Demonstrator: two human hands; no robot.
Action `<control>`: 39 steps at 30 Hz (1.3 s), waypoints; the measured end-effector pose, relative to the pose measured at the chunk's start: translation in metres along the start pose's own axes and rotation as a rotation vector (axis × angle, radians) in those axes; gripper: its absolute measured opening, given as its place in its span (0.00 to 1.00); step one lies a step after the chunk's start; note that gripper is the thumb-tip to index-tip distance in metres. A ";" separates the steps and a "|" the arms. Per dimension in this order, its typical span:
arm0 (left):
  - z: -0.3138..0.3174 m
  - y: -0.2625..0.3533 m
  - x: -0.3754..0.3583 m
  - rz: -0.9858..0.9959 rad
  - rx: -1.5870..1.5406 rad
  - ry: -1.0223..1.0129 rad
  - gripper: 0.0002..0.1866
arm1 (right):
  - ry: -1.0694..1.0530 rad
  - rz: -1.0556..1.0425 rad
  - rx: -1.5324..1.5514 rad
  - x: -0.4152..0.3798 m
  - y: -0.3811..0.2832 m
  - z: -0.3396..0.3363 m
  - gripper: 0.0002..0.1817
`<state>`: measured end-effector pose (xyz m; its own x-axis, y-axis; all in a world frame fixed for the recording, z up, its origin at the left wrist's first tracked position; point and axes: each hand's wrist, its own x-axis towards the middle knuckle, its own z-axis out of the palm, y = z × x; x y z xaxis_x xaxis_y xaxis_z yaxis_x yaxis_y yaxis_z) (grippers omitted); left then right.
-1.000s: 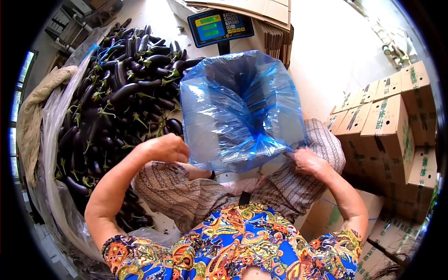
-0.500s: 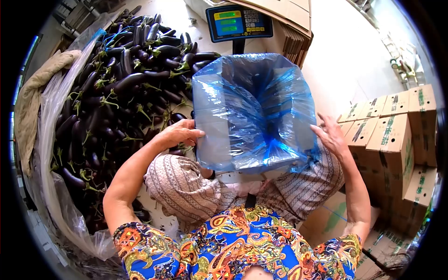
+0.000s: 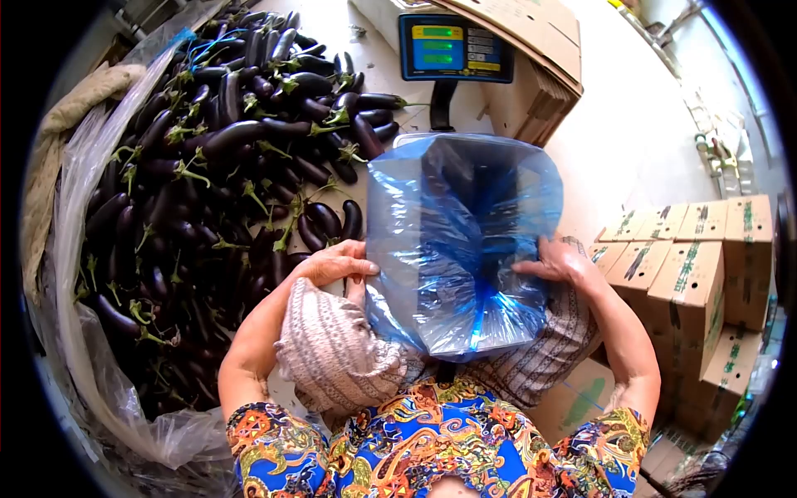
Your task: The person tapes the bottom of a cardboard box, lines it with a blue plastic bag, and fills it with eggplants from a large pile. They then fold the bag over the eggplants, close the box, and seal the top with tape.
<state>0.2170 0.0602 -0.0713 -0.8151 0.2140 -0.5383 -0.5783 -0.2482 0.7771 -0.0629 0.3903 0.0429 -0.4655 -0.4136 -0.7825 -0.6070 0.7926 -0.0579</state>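
Observation:
A translucent blue plastic bag (image 3: pixel 432 307) lines an open box between my knees, its edge folded out over the rim. Pale box panels show through the film, and creases run down to the dark inside. My left hand (image 3: pixel 336 261) grips the left side of the bag, thumb on the film and fingers partly hidden behind. At the right side, my right hand (image 3: pixel 558 259) is closed on the bag's edge, with thumb and fingertips over the rim. To the left of my left hand lies a large heap of dark purple eggplants (image 3: pixel 237 137).
A scale display (image 3: pixel 455 48) with green digits stands behind the box on a black post. Flat cardboard (image 3: pixel 531 33) is stacked beside it. Closed, taped cartons (image 3: pixel 685 274) are piled at right. Clear plastic sheeting (image 3: pixel 79 216) and a beige cloth (image 3: pixel 87 91) edge the heap.
The lined box has come nearer my body and lower in view, uncovering part of the scale behind it. My right hand has moved inward from the outer side onto the bag's edge.

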 end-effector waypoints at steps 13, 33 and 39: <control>0.024 0.000 0.002 0.140 -0.479 0.067 0.23 | 0.555 -0.129 -0.187 -0.052 -0.079 -0.077 0.13; -0.037 -0.210 -0.095 -0.271 0.735 1.531 0.47 | 0.102 -0.416 -0.240 0.145 -0.132 0.039 0.19; -0.028 -0.144 -0.114 0.226 -0.735 0.964 0.33 | -0.117 -0.500 -0.213 0.115 -0.127 0.046 0.12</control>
<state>0.3925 0.0447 -0.1307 -0.4097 -0.6096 -0.6786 -0.0483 -0.7284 0.6835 -0.0098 0.2624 -0.0684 -0.0201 -0.6537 -0.7565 -0.8579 0.3999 -0.3228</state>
